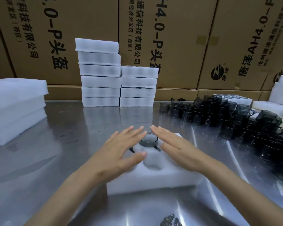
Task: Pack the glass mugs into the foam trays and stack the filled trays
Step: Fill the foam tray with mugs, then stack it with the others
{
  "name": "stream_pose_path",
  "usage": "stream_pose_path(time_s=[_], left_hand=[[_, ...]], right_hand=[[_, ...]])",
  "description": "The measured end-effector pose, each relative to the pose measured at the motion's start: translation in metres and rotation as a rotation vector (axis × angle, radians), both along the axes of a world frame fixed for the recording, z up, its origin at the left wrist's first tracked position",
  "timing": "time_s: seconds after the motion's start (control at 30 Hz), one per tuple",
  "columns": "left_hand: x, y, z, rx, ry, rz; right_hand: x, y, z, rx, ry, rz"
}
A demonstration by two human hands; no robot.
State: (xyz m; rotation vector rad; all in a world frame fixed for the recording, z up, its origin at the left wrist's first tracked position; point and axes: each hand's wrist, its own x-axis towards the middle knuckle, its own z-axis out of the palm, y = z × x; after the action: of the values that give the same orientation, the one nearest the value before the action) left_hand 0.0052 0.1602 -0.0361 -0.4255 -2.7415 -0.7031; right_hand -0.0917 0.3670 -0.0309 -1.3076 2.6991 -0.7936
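A foam tray lay on the steel table just in front of the person, and both hands hovered flat over it. The left hand had its fingers spread and straight, holding nothing; the right hand was likewise flat and empty, fingers together and pointing toward the far side. Between the two hands, one dark glass mug sat in a far pocket of the tray, its rim standing a little proud of the foam. A near pocket showed bare; the hands covered the rest of the tray, and motion blur made it hard to say whether other pockets were filled.

The step in hand looked like seating mugs into this tray, early in its filling. The loose mugs were heaped to the right, well apart from the tray, so the next move probably called for the right hand to reach there, take a mug by its body, and lower it upright into an empty pocket.

At the far side stood two stacks of filled trays, the left one taller. A pile of spare foam lay at the left, and cartons lined the back.
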Motion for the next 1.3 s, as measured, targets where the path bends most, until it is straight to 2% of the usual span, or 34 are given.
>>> stream_pose_path(time_s=[0.1, 0.17, 0.4, 0.5, 0.57, 0.63, 0.7, 0.87, 0.97, 1.1, 1.3], left_hand=[[0.001, 0.003, -0.003, -0.132, -0.106, 0.017], [0.0, 0.001, -0.003, -0.155, -0.144, 0.023], [-0.003, 0.0, -0.01, -0.061, -0.075, 0.028], [0.0, 0.001, -0.016, 0.237, 0.031, 0.019], [0.002, -0.002, -0.02, 0.519, 0.121, 0.034], [0.001, -0.007, -0.026, 0.651, 0.191, 0.07], [-0.005, -0.013, -0.032, 0.707, 0.201, 0.136], [-0.022, -0.026, -0.041, 0.902, 0.053, 0.34], [-0.026, -0.03, -0.042, 0.862, 0.014, 0.367], [-0.027, -0.032, -0.043, 0.81, -0.024, 0.365], [-0.027, -0.032, -0.043, 0.83, -0.027, 0.363]], right_hand=[[0.003, -0.004, 0.0, 0.173, 0.076, 0.005], [0.004, -0.005, 0.002, 0.241, 0.088, 0.003], [0.006, -0.008, 0.001, 0.233, 0.123, -0.008], [0.005, -0.005, -0.003, 0.038, 0.193, -0.105], [-0.001, 0.001, -0.005, -0.266, 0.173, -0.226], [-0.013, 0.013, -0.008, -0.552, 0.087, -0.347], [-0.031, 0.028, -0.014, -0.627, 0.044, -0.5], [-0.087, 0.073, -0.012, -0.487, 0.111, -0.853], [-0.116, 0.097, -0.002, -0.392, 0.144, -1.004], [-0.143, 0.117, 0.005, -0.235, 0.169, -1.099], [-0.167, 0.133, 0.012, -0.016, 0.186, -1.166]])
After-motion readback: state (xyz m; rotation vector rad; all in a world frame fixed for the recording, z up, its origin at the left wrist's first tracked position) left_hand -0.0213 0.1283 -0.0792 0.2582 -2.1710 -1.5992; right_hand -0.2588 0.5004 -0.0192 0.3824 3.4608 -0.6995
